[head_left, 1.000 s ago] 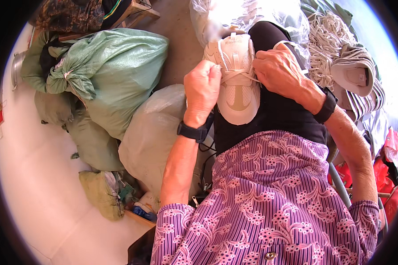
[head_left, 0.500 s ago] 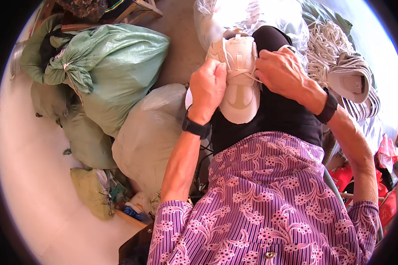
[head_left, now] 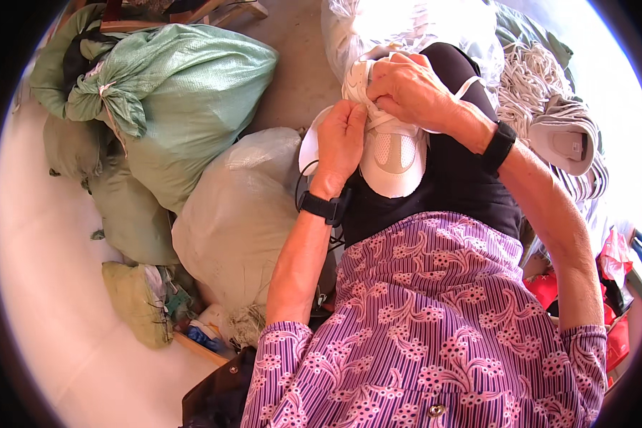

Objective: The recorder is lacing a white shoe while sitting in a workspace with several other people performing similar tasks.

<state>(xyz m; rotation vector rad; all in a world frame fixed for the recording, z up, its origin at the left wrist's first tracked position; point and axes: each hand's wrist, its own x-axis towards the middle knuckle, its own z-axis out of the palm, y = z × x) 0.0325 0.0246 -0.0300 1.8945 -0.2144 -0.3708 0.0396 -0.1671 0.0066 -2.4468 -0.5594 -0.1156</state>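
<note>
A white and beige sneaker (head_left: 394, 162) lies across my lap with its toe toward me. Its pale shoelace (head_left: 471, 84) trails out to the right over my dark trouser leg. At the shoe's left side my left hand (head_left: 341, 139) is closed in a pinch on the lace by the eyelets. My right hand (head_left: 410, 89) reaches across the tongue, fingers bent and pinched on the lace near the left eyelet row. That hand covers most of the tongue and upper lacing. Left of my left hand a white rounded piece (head_left: 310, 146) shows in part.
On the left stand a large tied green sack (head_left: 200, 85) and a pale plastic sack (head_left: 239, 207). A clear plastic bag (head_left: 414, 25) lies beyond the shoe. To the right are a heap of laces (head_left: 524, 85) and stacked shoe uppers (head_left: 567, 143).
My right hand has moved left, from the shoe's right side to across its tongue. My left hand stays at the left edge. The lace now loops out to the right.
</note>
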